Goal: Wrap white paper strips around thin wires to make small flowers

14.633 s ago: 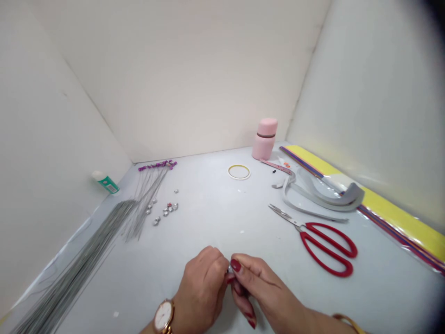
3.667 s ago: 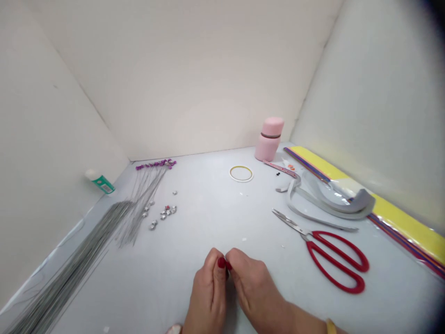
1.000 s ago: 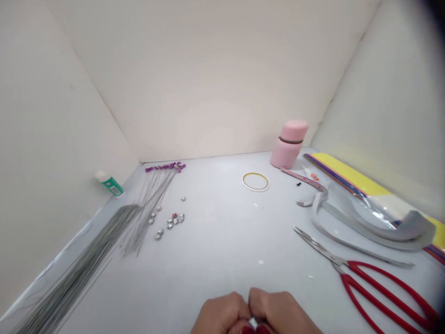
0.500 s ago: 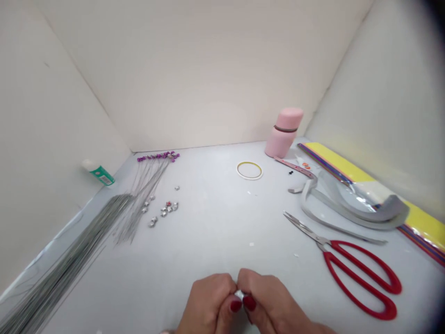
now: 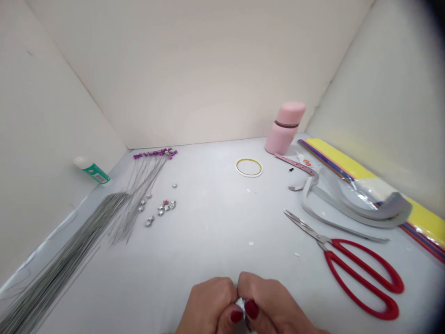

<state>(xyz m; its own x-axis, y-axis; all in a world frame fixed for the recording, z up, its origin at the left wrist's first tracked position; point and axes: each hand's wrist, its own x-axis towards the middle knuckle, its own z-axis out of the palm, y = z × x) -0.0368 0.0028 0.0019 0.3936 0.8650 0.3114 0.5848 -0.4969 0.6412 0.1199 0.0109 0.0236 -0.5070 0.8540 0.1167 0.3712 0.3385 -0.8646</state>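
Note:
My left hand (image 5: 212, 304) and my right hand (image 5: 273, 304) meet at the bottom centre, fingers curled and knuckles touching. Between the two thumbs they pinch a small silvery piece (image 5: 240, 304), mostly hidden by the fingers. Small silver stars (image 5: 167, 208), one with red on it, lie on the table left of centre. Red-handled scissors (image 5: 323, 239) rest to the right of my hands, blades slightly apart.
Thin wires (image 5: 73, 255) and purple-tipped stems (image 5: 153, 154) lie at left, near a green-and-white tube (image 5: 93, 171). A tape ring (image 5: 249, 175), pink bottle (image 5: 283, 130), grey strips (image 5: 347, 213) and yellow sheets (image 5: 340, 157) lie towards the back and right.
The view has shifted slightly. Both thumbs have moved a little around the silvery piece, and slightly more of it shows.

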